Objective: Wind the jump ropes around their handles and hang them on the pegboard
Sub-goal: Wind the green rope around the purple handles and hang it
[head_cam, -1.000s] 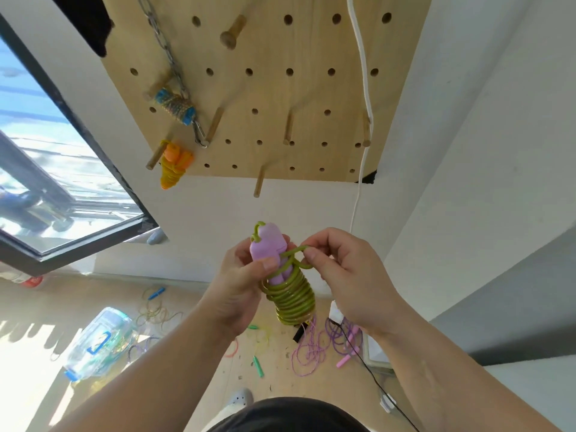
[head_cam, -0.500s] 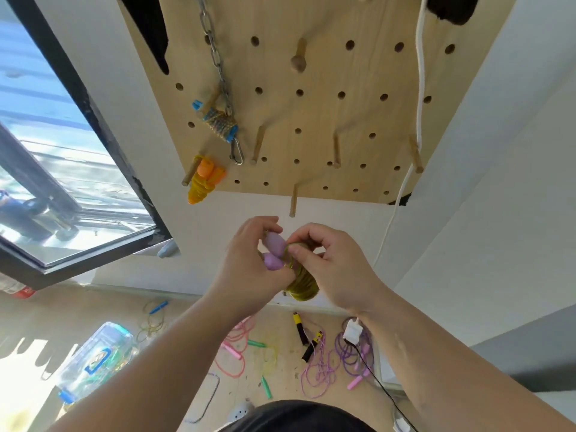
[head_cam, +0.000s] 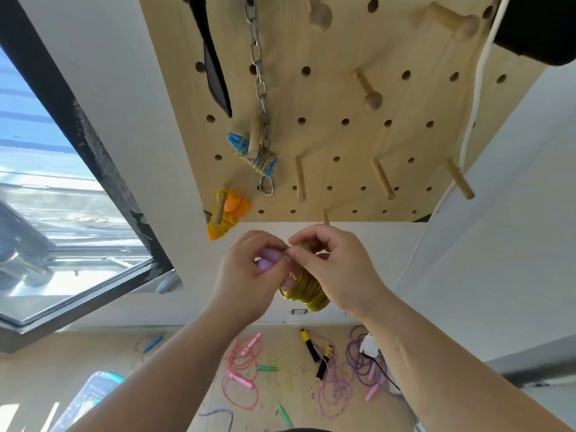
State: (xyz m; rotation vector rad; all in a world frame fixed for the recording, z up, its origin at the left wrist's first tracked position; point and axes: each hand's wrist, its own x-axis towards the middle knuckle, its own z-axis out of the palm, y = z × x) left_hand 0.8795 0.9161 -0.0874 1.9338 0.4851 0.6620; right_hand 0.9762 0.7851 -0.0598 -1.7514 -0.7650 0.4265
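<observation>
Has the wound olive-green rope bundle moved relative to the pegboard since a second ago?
Yes. The olive-green rope bundle, held in both hands, now sits closer under the pegboard bottom edge, near its lowest peg.

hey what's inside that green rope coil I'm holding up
Purple handles poke out of the green rope coil at its upper left, gripped by the left hand. The right hand pinches the rope at the top. The coil hides how far the handles run inside.
</observation>
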